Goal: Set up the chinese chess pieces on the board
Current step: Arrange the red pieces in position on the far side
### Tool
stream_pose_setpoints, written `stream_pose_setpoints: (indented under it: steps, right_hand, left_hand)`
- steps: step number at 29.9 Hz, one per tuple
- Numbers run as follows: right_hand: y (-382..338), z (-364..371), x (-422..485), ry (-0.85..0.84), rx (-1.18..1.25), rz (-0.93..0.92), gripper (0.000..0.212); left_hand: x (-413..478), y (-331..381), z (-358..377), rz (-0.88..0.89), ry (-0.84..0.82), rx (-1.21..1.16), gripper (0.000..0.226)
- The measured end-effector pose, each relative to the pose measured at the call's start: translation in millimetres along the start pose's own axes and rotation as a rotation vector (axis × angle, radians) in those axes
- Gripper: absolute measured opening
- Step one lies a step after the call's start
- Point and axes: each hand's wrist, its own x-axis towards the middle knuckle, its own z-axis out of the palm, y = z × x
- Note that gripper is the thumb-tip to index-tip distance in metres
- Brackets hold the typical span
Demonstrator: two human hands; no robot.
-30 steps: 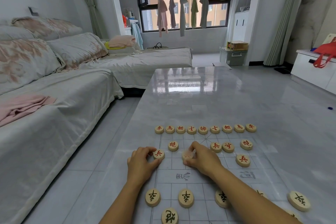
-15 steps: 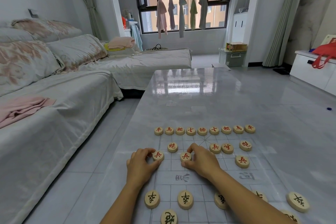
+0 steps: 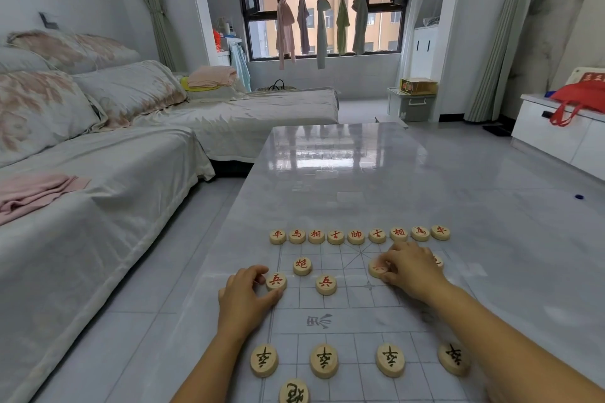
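A clear chess board sheet lies on the glossy grey table. Several round wooden pieces with red characters form the far row. A red cannon and a red soldier stand alone on the left half. My left hand pinches another red soldier at the board's left edge. My right hand covers a blurred red piece near the middle, fingers on it. Black-lettered pieces line the near rows. My right hand hides most of another piece.
A covered sofa runs along the left, close to the table's left edge. The table's far half is bare and reflective. A white cabinet with a red bag stands at the right. A small blue object lies on the floor.
My right hand let go of the second red soldier on the left half and moved right to a red piece near the middle. My left hand stays on the left-edge soldier.
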Motion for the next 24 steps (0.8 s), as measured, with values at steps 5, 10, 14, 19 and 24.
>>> stream_pose_setpoints:
  steps: [5,10,14,19,24]
  right_hand:
    - [-10,5,-4,0.039,0.016,-0.059,0.040]
    - [-13,8,-11,0.016,0.059,-0.095,0.042]
    - [-11,10,-15,0.016,0.110,-0.100,0.042]
    - [-10,9,-17,-0.003,0.142,-0.093,0.043]
    - [-10,8,-15,-0.012,0.136,-0.081,0.042]
  left_hand:
    - [1,-2,1,0.007,-0.002,0.027,0.042]
    - [0,-3,1,0.014,-0.016,0.042,0.044]
    - [0,-3,1,0.012,-0.024,0.060,0.042]
    - [0,-3,1,0.022,-0.022,0.070,0.037]
    - [0,-4,1,0.025,-0.022,0.072,0.037]
